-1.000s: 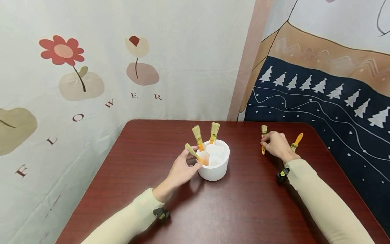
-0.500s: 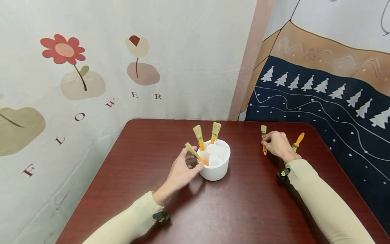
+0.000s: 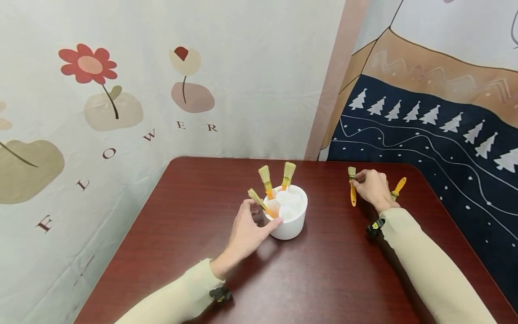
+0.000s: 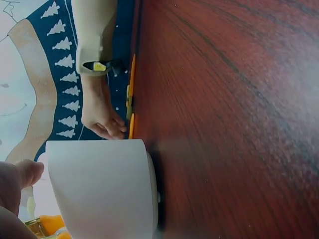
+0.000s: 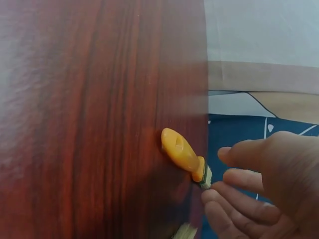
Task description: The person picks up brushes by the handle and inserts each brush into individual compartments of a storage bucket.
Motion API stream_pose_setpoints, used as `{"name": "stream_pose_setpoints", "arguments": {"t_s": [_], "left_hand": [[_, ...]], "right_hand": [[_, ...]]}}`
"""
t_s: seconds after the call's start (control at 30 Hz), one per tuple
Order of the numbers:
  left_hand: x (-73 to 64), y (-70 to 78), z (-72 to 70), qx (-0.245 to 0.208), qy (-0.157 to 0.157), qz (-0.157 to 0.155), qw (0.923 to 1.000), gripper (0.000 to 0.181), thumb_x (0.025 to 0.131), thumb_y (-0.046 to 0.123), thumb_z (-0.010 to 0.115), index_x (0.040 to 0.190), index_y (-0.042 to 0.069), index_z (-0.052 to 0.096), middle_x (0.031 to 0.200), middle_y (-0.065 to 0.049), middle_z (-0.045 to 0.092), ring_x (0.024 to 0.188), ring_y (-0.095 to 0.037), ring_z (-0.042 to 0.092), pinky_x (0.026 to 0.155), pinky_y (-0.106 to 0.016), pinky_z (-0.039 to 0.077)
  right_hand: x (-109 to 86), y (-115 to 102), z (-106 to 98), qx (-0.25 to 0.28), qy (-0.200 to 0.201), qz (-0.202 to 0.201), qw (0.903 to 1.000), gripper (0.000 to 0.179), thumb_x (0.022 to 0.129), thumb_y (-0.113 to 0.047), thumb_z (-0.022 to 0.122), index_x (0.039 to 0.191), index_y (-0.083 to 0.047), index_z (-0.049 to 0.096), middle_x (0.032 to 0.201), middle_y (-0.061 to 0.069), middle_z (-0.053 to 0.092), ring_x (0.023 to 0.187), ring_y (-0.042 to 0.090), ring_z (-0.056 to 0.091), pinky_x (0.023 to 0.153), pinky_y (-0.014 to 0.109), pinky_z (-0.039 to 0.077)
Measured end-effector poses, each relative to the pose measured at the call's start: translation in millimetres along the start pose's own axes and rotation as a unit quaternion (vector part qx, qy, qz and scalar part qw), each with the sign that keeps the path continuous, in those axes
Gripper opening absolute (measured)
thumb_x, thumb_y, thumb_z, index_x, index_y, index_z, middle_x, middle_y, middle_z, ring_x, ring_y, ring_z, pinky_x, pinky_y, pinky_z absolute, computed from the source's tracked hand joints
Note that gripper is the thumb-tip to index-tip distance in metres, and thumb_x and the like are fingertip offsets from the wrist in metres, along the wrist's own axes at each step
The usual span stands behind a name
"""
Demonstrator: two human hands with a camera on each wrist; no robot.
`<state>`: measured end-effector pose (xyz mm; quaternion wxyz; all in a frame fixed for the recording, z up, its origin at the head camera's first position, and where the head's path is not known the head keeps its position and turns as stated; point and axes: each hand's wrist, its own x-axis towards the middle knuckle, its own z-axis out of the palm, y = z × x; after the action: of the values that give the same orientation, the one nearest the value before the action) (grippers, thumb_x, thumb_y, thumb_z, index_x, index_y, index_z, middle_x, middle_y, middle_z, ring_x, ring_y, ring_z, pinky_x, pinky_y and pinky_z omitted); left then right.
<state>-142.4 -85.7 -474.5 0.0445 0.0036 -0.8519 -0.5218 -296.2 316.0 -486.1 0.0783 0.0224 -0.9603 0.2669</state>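
A round white compartmented container [image 3: 291, 227] stands on the table in the head view, with three paintbrushes upright or leaning in it. My left hand [image 3: 247, 231] holds its near left rim, thumb over the front edge, fingers round the left side. One leaning paintbrush [image 3: 262, 204] rises between that thumb and fingers. At the right, another paintbrush [image 3: 353, 193] with a yellow-orange handle lies on the tabletop. My right hand [image 3: 373, 186] hovers at its ferrule; the right wrist view shows thumb and fingers parted just beside the brush [image 5: 180, 151].
A further paintbrush [image 3: 398, 188] lies beyond the right hand, which partly hides it. The dark red wooden table [image 3: 307, 279] ends at the back against a flower-printed curtain [image 3: 251, 81]. A navy tree-patterned cloth [image 3: 421, 135] hangs at the right.
My right fingers have moved off the lying brush's handle, up toward its ferrule. The left thumb has shifted rightward along the container's front rim. The head view has turned slightly.
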Motion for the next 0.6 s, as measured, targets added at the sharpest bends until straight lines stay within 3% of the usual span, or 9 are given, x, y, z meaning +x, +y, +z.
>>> {"name": "stream_pose_setpoints", "arguments": {"t_s": [0.27, 0.6], "left_hand": [[-0.6, 0.7, 2.8, -0.003, 0.0, 0.01, 0.9999, 0.071, 0.091, 0.044, 0.098, 0.138, 0.007, 0.061, 0.143, -0.016, 0.071, 0.136, -0.038, 0.075, 0.117, -0.059, 0.062], [-0.1, 0.7, -0.5, -0.008, -0.005, 0.013, 0.9999, 0.07, 0.092, 0.042, 0.098, 0.14, 0.006, 0.062, 0.142, -0.018, 0.073, 0.134, -0.039, 0.078, 0.114, -0.062, 0.063]], "right_hand": [[9.0, 3.3, 3.7, -0.005, -0.019, 0.043, 0.9989, 0.052, 0.11, -0.029, 0.08, 0.136, 0.015, 0.075, 0.125, 0.035, 0.082, 0.121, 0.058, 0.071, 0.105, 0.07, 0.06], [13.9, 2.9, 10.6, 0.003, -0.019, 0.061, 0.998, 0.045, 0.11, -0.029, 0.082, 0.125, 0.014, 0.082, 0.114, 0.032, 0.084, 0.11, 0.054, 0.07, 0.095, 0.065, 0.06]]}}
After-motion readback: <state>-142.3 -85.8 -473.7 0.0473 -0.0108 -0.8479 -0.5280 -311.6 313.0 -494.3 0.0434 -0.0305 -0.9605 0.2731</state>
